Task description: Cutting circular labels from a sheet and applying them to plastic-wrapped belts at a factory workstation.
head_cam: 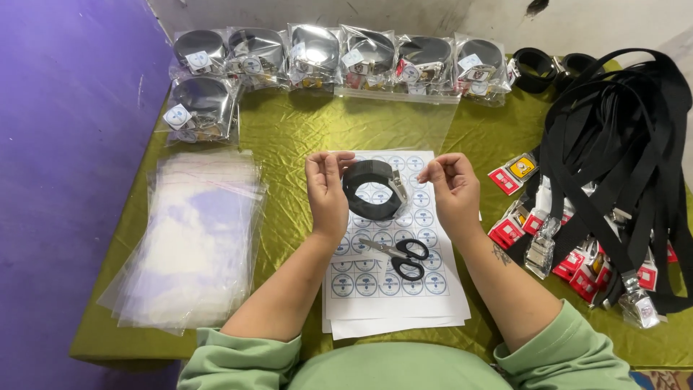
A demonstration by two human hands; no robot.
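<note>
My left hand (326,193) and my right hand (451,189) are raised over the table, each pinching an upper edge of a clear plastic bag (390,130). Inside the bag, between my hands, sits a rolled black strap with a metal clip (372,189). Below lies a white sheet of round blue-and-white stickers (393,278). Black-handled scissors (401,255) rest on that sheet, just under my hands.
A row of bagged strap rolls (317,52) lines the far edge of the green tablecloth (289,137). A stack of clear empty bags (191,242) lies at left. Loose black straps with metal clips and red tags (613,188) pile up at right.
</note>
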